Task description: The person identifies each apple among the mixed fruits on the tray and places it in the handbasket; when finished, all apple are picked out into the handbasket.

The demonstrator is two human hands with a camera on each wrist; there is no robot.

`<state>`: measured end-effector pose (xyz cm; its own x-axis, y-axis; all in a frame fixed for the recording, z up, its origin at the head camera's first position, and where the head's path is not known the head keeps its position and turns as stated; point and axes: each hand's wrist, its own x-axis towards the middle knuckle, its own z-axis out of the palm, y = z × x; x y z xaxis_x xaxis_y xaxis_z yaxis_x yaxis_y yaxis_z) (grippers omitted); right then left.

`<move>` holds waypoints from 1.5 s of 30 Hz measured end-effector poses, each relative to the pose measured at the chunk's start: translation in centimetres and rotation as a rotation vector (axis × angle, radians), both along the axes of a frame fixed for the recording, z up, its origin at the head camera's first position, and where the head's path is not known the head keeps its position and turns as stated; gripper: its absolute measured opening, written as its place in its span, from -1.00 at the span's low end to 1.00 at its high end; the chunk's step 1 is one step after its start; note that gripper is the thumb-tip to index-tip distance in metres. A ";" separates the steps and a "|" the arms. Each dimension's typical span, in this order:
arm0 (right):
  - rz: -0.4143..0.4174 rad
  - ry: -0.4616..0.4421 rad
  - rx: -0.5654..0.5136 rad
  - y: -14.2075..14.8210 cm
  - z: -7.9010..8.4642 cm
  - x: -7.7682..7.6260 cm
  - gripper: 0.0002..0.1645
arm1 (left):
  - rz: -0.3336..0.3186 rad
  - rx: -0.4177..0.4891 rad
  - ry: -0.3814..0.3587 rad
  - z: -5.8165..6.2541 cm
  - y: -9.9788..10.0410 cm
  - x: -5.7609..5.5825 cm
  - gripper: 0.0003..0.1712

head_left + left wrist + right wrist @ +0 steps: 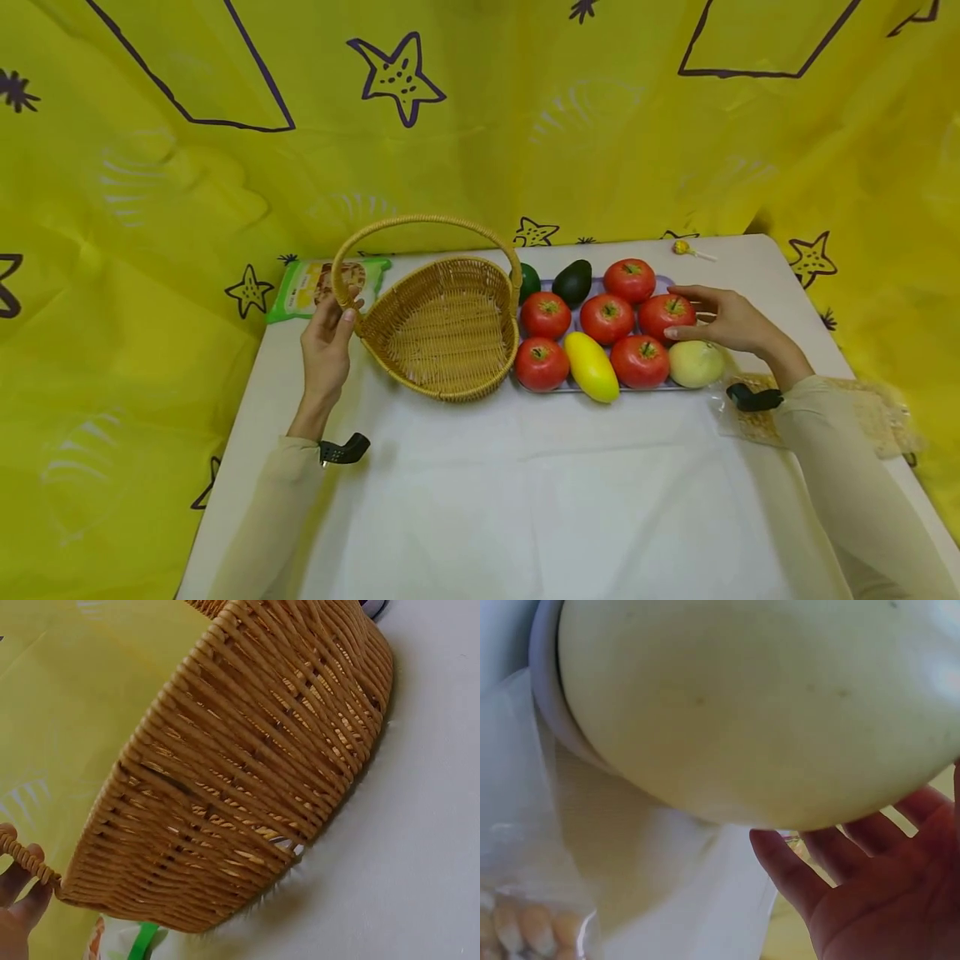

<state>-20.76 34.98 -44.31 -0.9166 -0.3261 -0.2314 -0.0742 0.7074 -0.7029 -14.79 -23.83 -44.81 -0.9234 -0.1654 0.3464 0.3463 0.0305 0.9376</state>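
At the left, my left hand [327, 346] holds the foot of the handle of a wicker basket [450, 387]. In the left wrist view, its fingers curl round the handle beside the woven wall [225, 772]. The basket is bare inside and tilted toward me. My right hand [723, 321] has thumb and fingers on either side of a red apple [663, 315] at the right of a tray [660, 285]. A pale round fruit [696, 364] sits just in front of that apple; in the right wrist view the same fruit [757, 712] hides the apple.
More red apples [606, 318], a yellow oval fruit [592, 367] and a dark green avocado [573, 283] lie on the tray. A green snack bag [300, 287] is behind the basket. A lollipop [682, 247] lies at the back right, and a clear bag [757, 425] under the right forearm.
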 end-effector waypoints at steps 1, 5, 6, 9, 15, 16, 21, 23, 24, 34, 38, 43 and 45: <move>0.000 -0.003 0.007 0.0 0.1 0.0 -0.04 | 0.009 0.006 0.013 -0.1 0.1 -0.1 -0.57; -0.008 -0.007 0.028 -0.2 0.3 -0.1 -0.03 | 0.062 0.000 0.049 -0.2 0.4 -0.5 -0.61; -0.014 -0.004 0.031 -0.2 0.3 -0.1 -0.03 | 0.076 0.001 0.051 -0.3 0.5 -0.6 -0.63; -0.049 0.029 0.049 -0.2 0.2 0.0 -0.04 | 0.108 0.004 0.062 -0.4 0.7 -0.9 -0.65; -0.121 0.097 0.034 -0.1 0.2 0.3 -0.05 | 0.148 0.014 0.093 -0.6 0.7 -1.1 -0.68; -0.133 0.104 0.017 0.0 0.2 0.5 -0.06 | 0.155 0.007 0.093 -0.6 0.7 -1.1 -0.67; -0.176 0.154 -0.109 0.0 0.7 1.0 -0.15 | 0.181 -0.031 0.072 -0.4 0.7 -0.9 -0.68; -0.185 0.191 -0.160 -0.1 1.0 1.1 -0.16 | 0.184 -0.036 0.062 0.1 0.9 -0.7 -0.69; -0.188 0.213 -0.183 -0.2 1.2 1.1 -0.17 | 0.186 -0.039 0.059 0.4 1.0 -0.5 -0.69; -0.154 0.320 -0.432 -2.9 3.3 1.2 -0.15 | 0.190 -0.001 0.065 1.1 1.3 -0.3 -0.72; -0.115 0.332 -0.526 -4.5 4.0 1.3 -0.15 | 0.205 0.015 0.081 -0.1 0.8 -0.9 -0.68; -0.085 0.323 -0.648 -6.3 4.6 1.5 -0.16 | 0.224 0.031 0.097 -1.1 0.5 -1.4 -0.67; -0.069 0.310 -0.694 -6.8 4.7 1.6 -0.15 | 0.229 0.032 0.098 -1.1 0.6 -1.4 -0.66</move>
<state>-19.13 28.14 -39.57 -0.9299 -0.2420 0.2770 -0.3122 0.1213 -0.9422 -16.14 -23.26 -45.96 -0.8225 -0.3792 0.4240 0.4233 0.0897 0.9015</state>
